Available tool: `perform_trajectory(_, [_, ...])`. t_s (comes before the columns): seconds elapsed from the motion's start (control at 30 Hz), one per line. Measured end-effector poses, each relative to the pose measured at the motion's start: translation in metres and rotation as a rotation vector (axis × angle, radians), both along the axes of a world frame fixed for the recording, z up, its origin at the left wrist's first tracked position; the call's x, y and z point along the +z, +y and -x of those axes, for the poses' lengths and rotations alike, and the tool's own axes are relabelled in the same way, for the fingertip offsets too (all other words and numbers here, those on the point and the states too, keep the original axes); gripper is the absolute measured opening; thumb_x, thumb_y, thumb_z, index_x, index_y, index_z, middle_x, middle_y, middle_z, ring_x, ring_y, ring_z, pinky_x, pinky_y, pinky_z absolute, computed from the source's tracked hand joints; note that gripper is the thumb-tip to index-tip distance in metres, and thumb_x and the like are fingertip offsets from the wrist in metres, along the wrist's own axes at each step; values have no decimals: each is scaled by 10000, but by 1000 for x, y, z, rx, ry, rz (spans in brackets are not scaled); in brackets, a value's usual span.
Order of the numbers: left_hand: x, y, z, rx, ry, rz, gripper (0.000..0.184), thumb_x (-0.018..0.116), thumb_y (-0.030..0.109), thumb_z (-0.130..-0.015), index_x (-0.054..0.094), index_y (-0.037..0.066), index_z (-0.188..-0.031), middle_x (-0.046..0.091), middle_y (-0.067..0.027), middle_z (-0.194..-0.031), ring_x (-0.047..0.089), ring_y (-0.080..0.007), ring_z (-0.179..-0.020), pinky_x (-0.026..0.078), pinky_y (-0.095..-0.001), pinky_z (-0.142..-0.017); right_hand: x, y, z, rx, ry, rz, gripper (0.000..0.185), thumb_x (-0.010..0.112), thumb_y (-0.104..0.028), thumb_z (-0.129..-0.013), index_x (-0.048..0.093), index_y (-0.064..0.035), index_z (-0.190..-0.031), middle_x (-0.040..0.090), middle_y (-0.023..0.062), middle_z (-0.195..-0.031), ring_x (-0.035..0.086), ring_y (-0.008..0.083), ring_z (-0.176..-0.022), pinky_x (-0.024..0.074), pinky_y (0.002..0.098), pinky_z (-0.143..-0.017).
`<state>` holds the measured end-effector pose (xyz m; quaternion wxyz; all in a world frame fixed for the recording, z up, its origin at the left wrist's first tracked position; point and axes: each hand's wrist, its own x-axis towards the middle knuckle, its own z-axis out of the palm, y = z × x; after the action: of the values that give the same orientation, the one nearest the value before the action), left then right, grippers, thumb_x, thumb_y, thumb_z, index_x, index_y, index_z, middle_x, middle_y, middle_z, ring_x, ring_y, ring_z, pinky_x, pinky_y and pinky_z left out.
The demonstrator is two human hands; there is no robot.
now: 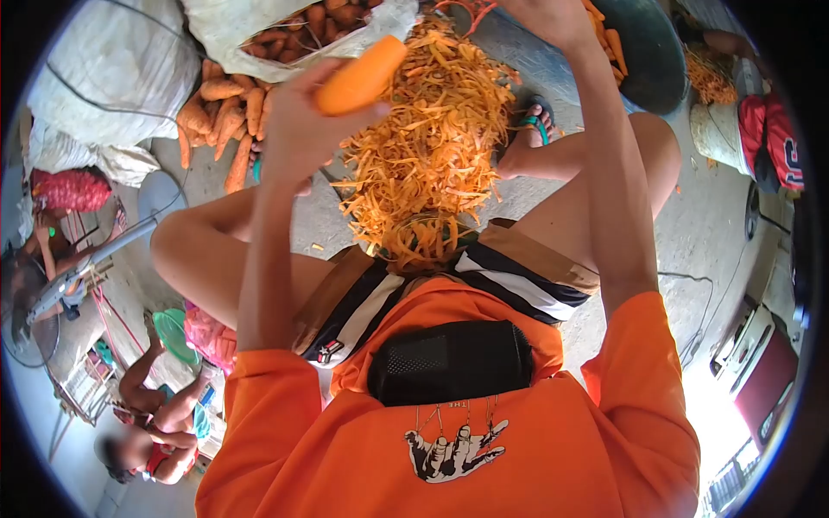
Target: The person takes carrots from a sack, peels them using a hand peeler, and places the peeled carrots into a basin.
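My left hand (pixel 298 121), slightly blurred, is closed round a smooth orange carrot (pixel 363 76) held up at the left of the peel heap. At the top edge my right hand (pixel 540 15) is partly cut off; a thin red looped object (pixel 471 12) extends from its fingers, its kind unclear. Between my legs lies a tall heap of carrot peelings (pixel 432 138). Unpeeled carrots (pixel 226 112) are piled on the floor to the left. More carrots (pixel 615 47) lie in a blue tub (pixel 661 65) at upper right.
An open white sack (pixel 216 30) holds more carrots; a full white sack (pixel 112 78) stands beside it. At left is a fan (pixel 52 298). Other people sit at lower left (pixel 164 423) and upper right (pixel 768 129), near a white bucket (pixel 718 138).
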<state>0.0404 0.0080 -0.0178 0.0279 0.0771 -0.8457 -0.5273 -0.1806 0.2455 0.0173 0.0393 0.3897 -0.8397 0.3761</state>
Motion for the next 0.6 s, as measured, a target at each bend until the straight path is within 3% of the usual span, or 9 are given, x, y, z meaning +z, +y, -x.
perform_trajectory(0.03, [5, -6, 1, -11, 4, -9, 524, 870, 275, -819, 679, 40, -1247, 721, -44, -1077, 693, -141, -947, 553, -286, -788, 1, 3, 0, -20, -74, -23, 282, 776, -286, -934, 654, -32, -925, 619, 95, -722, 587, 241, -666, 468, 395, -645])
perform_trajectory(0.1, [16, -15, 0, 200, 216, -373, 533, 867, 333, -844, 656, 83, -1265, 692, -35, -1144, 667, -153, -1022, 544, -337, -898, -4, 4, -4, 26, 38, 10, 285, 771, -288, -925, 640, -35, -906, 606, 122, -728, 579, 286, -667, 461, 411, -646])
perform_trajectory(0.13, [11, -17, 0, 207, 222, -368, 533, 867, 333, -844, 656, 83, -1265, 692, -35, -1144, 667, -153, -1022, 544, -337, -898, -4, 2, -8, 75, 41, -58, 293, 767, -291, -924, 626, -36, -894, 598, 136, -730, 574, 300, -665, 456, 415, -641])
perform_trajectory(0.2, [-9, -21, 1, 494, 165, -1229, 570, 846, 430, -869, 612, 119, -1287, 643, -15, -1201, 605, -167, -1135, 501, -404, -1022, -7, -7, -15, 153, 58, -133, 345, 766, -322, -911, 589, -30, -860, 569, 172, -731, 547, 343, -657, 431, 439, -627])
perform_trajectory(0.3, [-22, -22, 7, 585, 161, -1449, 594, 817, 485, -886, 576, 129, -1295, 588, -5, -1250, 539, -173, -1207, 465, -433, -1081, -11, -18, -22, 228, 77, -260, 256, 753, -226, -951, 590, -33, -913, 620, 137, -737, 629, 281, -687, 486, 400, -628])
perform_trajectory(0.37, [-33, -29, 9, 559, 153, -1453, 558, 779, 467, -927, 573, 140, -1329, 566, -11, -1273, 520, -175, -1233, 472, -434, -1082, -47, -20, -20, 199, 187, -179, 286, 783, -324, -924, 673, -71, -1004, 637, 120, -753, 633, 286, -676, 499, 374, -651])
perform_trajectory(0.43, [-31, -25, 10, 472, 154, -1069, 566, 738, 461, -963, 545, 160, -1402, 546, -17, -1307, 512, -182, -1234, 473, -443, -1086, -43, -24, -22, 186, 93, -343, 417, 738, -492, -890, 738, -127, -1092, 736, 169, -948, 700, 387, -897, 549, 474, -783])
perform_trajectory(0.47, [-28, -22, 10, 452, 123, -998, 603, 706, 458, -987, 505, 150, -1465, 558, -17, -1325, 540, -194, -1245, 496, -446, -1071, -43, -26, -24, 187, 106, -338, 404, 747, -470, -886, 735, -120, -1088, 736, 164, -946, 698, 385, -915, 547, 478, -788])
perform_trajectory(0.6, [-34, -15, 10, 391, 88, -1233, 526, 663, 421, -1021, 529, 101, -1417, 604, -43, -1328, 611, -210, -1237, 547, -409, -1016, -42, -29, -30, 198, 32, -359, 391, 742, -455, -888, 724, -125, -1097, 726, 161, -941, 688, 386, -932, 539, 488, -802])
